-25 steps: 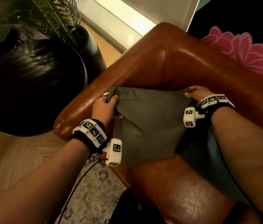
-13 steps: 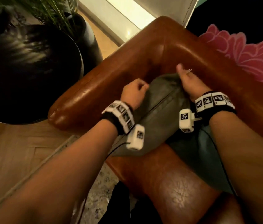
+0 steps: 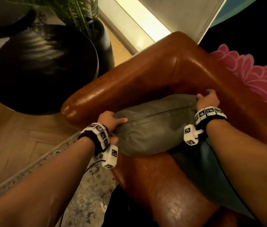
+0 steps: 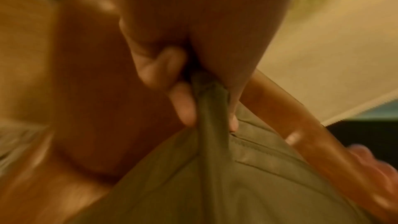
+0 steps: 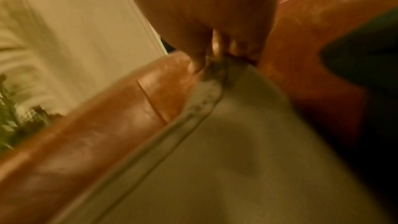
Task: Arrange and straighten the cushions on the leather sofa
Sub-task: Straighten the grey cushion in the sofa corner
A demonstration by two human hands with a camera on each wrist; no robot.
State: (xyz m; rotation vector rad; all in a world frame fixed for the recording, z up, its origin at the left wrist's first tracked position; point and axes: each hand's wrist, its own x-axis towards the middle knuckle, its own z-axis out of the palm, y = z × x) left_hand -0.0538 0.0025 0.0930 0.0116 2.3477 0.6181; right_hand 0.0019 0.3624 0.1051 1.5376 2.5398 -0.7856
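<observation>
Gripping the olive-grey cushion (image 3: 152, 126) by its two ends, and now turning it so the seam with the zip is facing up, where half a second back it was standing narrow and bunched between the wrists, and a second back was hanging flat as a broad panel. Lying lengthwise now along the inside of the leather sofa (image 3: 145, 76), close against the armrest and tucked toward the corner where armrest meets backrest.

Pinching the near end with the left hand (image 3: 109, 119), thumb on top, other fingers curled beneath; the left wrist view showing the corner gathered into a tight fold between thumb and fingertips (image 4: 183, 108). Clutching the far corner with the right hand (image 3: 207, 99), fingers curled over bunched fabric by the backrest; the right wrist view too blurred for finer detail.

Resting partly over a darker teal cushion (image 3: 211, 174), which is lying flat on the seat under the right forearm. Standing beyond the armrest: a round black side table (image 3: 39, 71) and a potted palm (image 3: 80, 12).

Judging from the turn: moving from shaking out to placing. Probably needing next a tilt upright against the backrest and some plumping, with the teal cushion waiting its turn.
</observation>
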